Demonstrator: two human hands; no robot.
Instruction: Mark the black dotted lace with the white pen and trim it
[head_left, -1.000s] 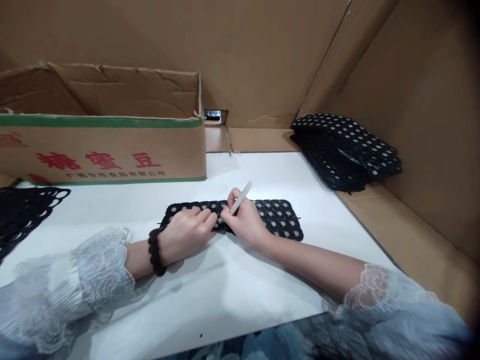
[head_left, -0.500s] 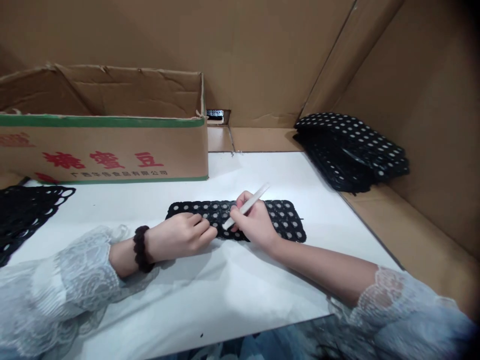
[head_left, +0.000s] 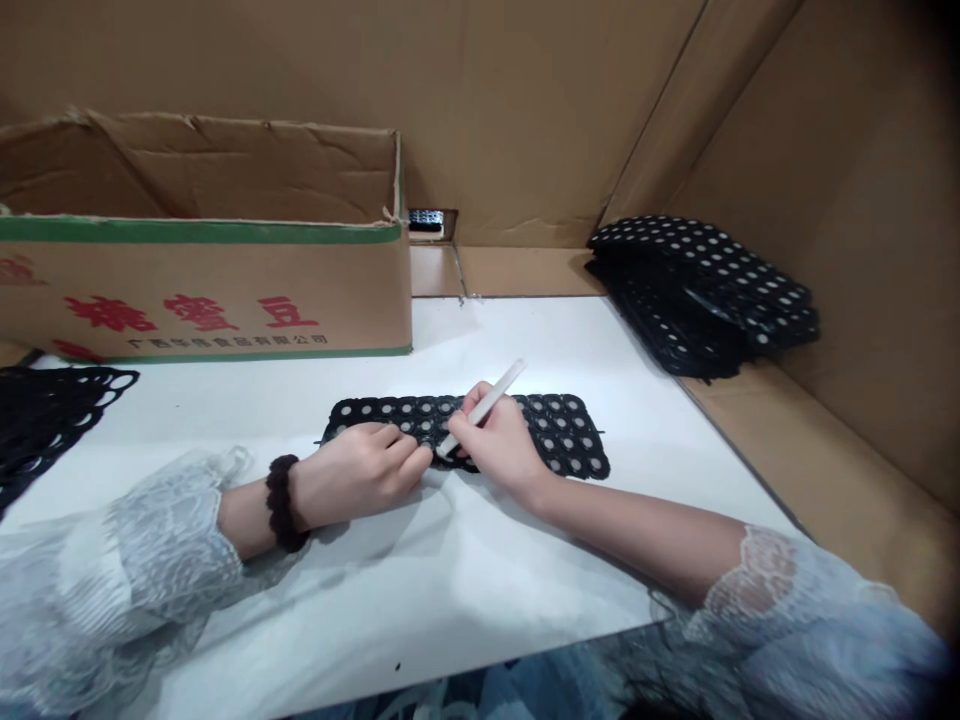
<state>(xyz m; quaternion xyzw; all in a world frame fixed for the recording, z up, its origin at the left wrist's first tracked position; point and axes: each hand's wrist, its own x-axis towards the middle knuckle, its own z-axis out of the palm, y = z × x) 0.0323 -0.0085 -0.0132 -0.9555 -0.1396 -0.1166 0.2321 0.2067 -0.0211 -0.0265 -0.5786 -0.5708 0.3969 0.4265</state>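
Observation:
A black panel with rows of pale round dots [head_left: 559,422] lies flat on the white tabletop in front of me. My right hand [head_left: 499,440] is closed round a slim white pen-like tool [head_left: 491,400], slanted with its lower tip touching or very near the panel's front part. My left hand [head_left: 375,465] rests on the panel's near left edge, fingers curled, their tips close to the tool's tip. Whatever those fingers pinch is hidden beneath them, most likely the panel's edge, though I cannot make it out.
An open cardboard box [head_left: 247,290] with red lettering stands at the back left. Black openwork material [head_left: 52,420] lies at the left edge. A pile of black dotted panels [head_left: 705,290] leans at the back right. Cardboard walls [head_left: 525,120] surround the white table [head_left: 480,580].
The tool's tip and my right hand have shifted slightly left, closer to my left fingers. The whole view has moved a little. Both hands keep their grip.

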